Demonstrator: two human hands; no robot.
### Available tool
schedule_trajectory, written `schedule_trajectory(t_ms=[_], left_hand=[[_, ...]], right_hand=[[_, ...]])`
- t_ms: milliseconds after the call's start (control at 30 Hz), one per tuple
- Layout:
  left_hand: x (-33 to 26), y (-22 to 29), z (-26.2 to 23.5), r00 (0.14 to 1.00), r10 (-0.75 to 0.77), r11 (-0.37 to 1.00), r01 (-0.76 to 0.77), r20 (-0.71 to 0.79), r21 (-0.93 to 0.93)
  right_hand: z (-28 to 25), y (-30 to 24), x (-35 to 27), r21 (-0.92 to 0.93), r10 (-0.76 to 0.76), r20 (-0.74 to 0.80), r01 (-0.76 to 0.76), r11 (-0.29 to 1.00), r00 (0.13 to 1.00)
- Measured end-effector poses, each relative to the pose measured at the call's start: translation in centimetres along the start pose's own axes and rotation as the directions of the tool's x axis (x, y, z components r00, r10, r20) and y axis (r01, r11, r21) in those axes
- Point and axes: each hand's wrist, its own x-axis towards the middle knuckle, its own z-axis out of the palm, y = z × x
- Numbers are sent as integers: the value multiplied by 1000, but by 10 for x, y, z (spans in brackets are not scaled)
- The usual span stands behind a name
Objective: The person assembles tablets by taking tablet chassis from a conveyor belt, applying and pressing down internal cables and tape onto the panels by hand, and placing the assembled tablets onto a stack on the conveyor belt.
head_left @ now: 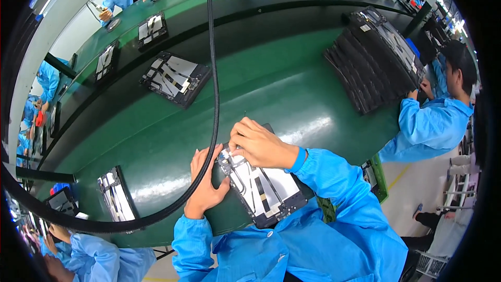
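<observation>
A worker in a blue smock bends over an opened tablet chassis [263, 190] at the near edge of a green bench [292, 104]. The left hand [206, 180] cups the chassis along its left side, fingers curled round the edge and steadying it. The right hand [258, 143] presses down on the upper corner with fingers closed, apparently pinching or seating a small part there; what it pinches is too small to tell. The chassis lies face down with its back open, white and black inner parts showing, so the work on it looks unfinished. A thick black cable [214, 99] hangs across the view. Farther up the bench lies another open chassis [175, 79], with more along the far side and one near the left edge [117, 198]. To the right, a co-worker in blue [433, 120] reaches toward a stack of dark panels [373, 60].
</observation>
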Motion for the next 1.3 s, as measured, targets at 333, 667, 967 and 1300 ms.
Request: schedule_trajectory(t_ms=[333,667,967,1300], left_hand=[[1,-3,-3,999,30,999,-30,44,13],[8,4,3,1000,6,999,-7,20,38],[2,6,15,992,21,1000,-20,-122,4],[-30,9,38,923,210,963,-139,-322,230]], right_hand=[[-5,-2,-3,68,13,22,-15,998,1000],[-16,3,-4,193,37,138,-63,979,990],[-22,9,-5,222,0,203,-46,974,979],[-10,4,-8,198,91,116,-113,974,989]])
